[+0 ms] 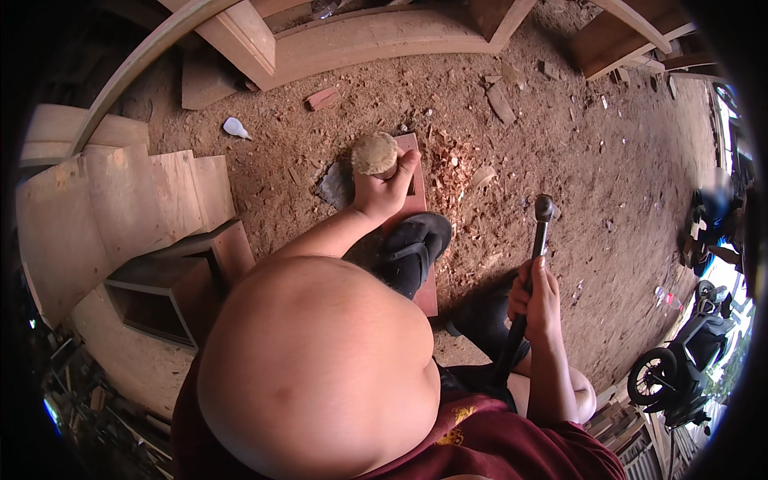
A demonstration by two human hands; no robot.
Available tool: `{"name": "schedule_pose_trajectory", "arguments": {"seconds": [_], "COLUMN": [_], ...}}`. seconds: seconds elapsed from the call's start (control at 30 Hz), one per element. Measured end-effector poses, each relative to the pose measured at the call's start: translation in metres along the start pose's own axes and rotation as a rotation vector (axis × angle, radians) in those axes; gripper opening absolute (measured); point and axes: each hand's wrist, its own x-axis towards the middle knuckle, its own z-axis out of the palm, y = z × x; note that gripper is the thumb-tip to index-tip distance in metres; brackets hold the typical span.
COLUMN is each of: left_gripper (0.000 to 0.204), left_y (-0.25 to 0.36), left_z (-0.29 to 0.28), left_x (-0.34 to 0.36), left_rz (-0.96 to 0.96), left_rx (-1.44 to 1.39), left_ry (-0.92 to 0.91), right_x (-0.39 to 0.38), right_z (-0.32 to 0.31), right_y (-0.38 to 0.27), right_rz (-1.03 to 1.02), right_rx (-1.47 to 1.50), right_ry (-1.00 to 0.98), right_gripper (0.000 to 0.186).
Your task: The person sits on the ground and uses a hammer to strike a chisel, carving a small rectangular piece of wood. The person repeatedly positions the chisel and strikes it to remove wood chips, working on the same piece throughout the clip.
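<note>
My left hand (pixel 382 192) is closed round an upright wood chisel (pixel 374 153), whose round, frayed wooden top faces up; its blade is hidden below the fist. Beneath lies a narrow reddish wooden plank (pixel 430 298), with a dark slot partly showing beside my fingers. A foot in a black sandal (pixel 424 240) rests on the plank. Off to the right, my right hand (pixel 538 298) grips a hammer (pixel 544 210) by its dark handle. The hammer's head is raised, well apart from the chisel.
Wood shavings (pixel 456 164) cover the dirt floor beside the plank. A small white bottle (pixel 235 128) and a reddish wood block (pixel 323 98) lie farther off. Wooden frames (pixel 376 36) stand at the far side, boards (pixel 104 200) at left, a motorcycle (pixel 684 360) at right.
</note>
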Motion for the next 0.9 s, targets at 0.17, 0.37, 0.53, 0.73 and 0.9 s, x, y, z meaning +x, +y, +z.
{"name": "schedule_pose_trajectory", "arguments": {"seconds": [0.17, 0.37, 0.53, 0.73, 0.9], "left_gripper": [0.032, 0.017, 0.018, 0.01, 0.01], "left_y": [0.013, 0.023, 0.024, 0.03, 0.039], "left_z": [0.011, 0.028, 0.035, 0.042, 0.045], "left_x": [0.006, 0.008, 0.001, 0.003, -0.005], "left_rz": [-0.136, -0.044, -0.007, 0.051, 0.074], "left_rx": [-0.009, 0.011, 0.094, 0.091, 0.096], "left_ry": [0.005, -0.088, -0.082, -0.132, -0.204], "right_x": [-0.004, -0.016, -0.067, -0.057, -0.064], "right_z": [0.007, 0.011, 0.026, 0.09, 0.058], "right_y": [-0.018, -0.051, -0.122, -0.113, -0.101], "right_rz": [-0.079, -0.303, -0.587, -0.798, -0.303], "right_rx": [-0.035, -0.09, 0.173, -0.729, -0.249], "right_ry": [-0.03, -0.075, -0.116, -0.141, -0.189], "right_gripper": [0.044, 0.046, 0.049, 0.047, 0.042]}}
